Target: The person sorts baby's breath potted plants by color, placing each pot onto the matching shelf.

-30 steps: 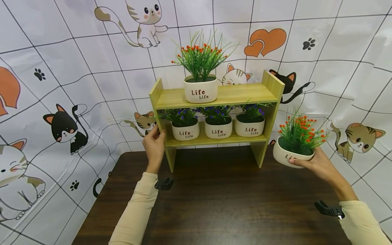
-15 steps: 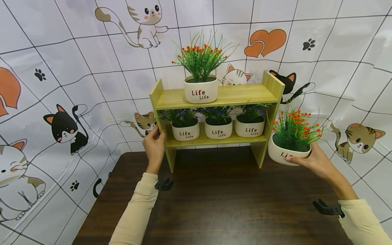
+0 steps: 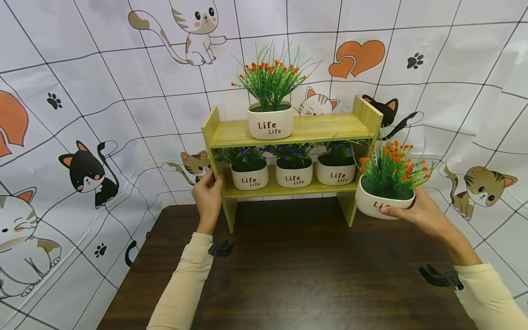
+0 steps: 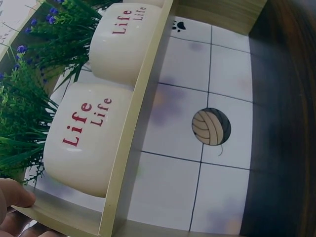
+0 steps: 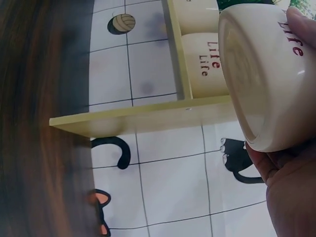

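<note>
My right hand [image 3: 429, 213] grips a white potted plant [image 3: 384, 201] with orange flowers, thumb on its front near the "Life" lettering. The pot hangs in the air by the right side of a small wooden shelf [image 3: 321, 127], overlapping its edge in the head view. From the right wrist, the pot's underside [image 5: 242, 84] shows, fingers beneath it. My left hand [image 3: 207, 197] pinches the shelf's left side panel, its thumb [image 4: 19, 193] on the inner face. Another orange-flowered pot [image 3: 270, 121] stands upright on the top board, left of its middle.
On the lower board stand three white pots with purple flowers: left [image 3: 250, 178], middle [image 3: 294, 175] and right [image 3: 336, 173]. The shelf stands at the back of a dark wooden table [image 3: 313, 275], against a wall covering [image 3: 136, 110] printed with cats.
The right hand has moved left and slightly up with the potted plant, closer to the shelf's right side. The left hand and the shelf have stayed in place.
</note>
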